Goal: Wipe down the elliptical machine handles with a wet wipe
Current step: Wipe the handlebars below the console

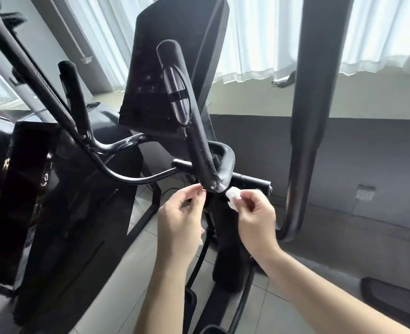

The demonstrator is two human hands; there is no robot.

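A black foam-covered elliptical handle [194, 131] with a silver pulse sensor rises in the middle of the view; white streaks mark its lower end. My right hand [254, 218] pinches a small crumpled white wet wipe [232, 196] just right of and below that lower end. My left hand [182, 218] hovers just left of the same spot, fingers curled and apart, holding nothing that I can see. A second short handle [75, 97] stands to the left. The tall moving handle [312, 116] runs down the right side.
The black console [165, 68] sits behind the middle handle. Another machine's black frame [30, 189] fills the left. White curtains hang at the back. A grey wall with a socket [365, 192] is at right; a pedal [391, 302] lies at bottom right on the tiled floor.
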